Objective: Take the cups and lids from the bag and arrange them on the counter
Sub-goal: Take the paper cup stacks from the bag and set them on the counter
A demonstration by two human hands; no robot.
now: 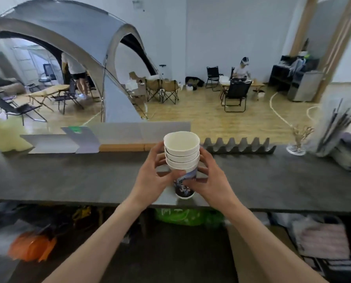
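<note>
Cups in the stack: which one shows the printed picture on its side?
The bottom cup, between the left hand and right hand. Its dark printed side shows; the cups nested above show only white rims.

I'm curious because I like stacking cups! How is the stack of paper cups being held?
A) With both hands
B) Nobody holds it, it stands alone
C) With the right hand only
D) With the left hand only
A: the left hand and the right hand both curl their fingers round the stack of cups, one on each side.
</note>
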